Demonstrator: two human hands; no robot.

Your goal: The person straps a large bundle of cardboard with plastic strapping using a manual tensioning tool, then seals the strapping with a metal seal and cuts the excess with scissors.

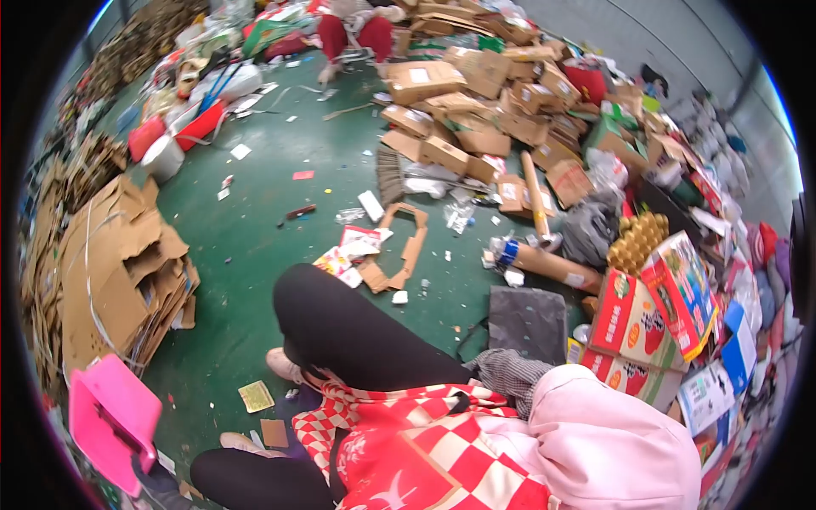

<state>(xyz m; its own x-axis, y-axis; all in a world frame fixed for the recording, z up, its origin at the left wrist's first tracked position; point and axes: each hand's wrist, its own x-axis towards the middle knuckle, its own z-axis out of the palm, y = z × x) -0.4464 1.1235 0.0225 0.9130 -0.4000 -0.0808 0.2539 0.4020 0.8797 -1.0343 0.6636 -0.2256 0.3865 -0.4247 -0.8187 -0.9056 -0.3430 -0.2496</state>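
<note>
A bright pink plastic piece [115,404], shaped like a shallow bin or seat, is tilted at the lower left. My left hand [157,483], in a dark glove, is at its lower edge and appears to grip it; the frame edge cuts off part of the hand. On the right, my pink sleeve ends in grey checked cloth [514,374] beside my thigh. My right hand is somewhere at that cloth, but its fingers do not show. A flat dark grey bag [527,321] lies on the floor just beyond it.
Flattened cardboard [119,263] is stacked at the left. Boxes [484,136] and mixed waste are heaped ahead and right, with a wooden-handled hammer [535,195], a cardboard tube [552,265] and red cartons [633,319]. Another person [355,34] is at the far end. Scraps litter the green floor [246,280].
</note>
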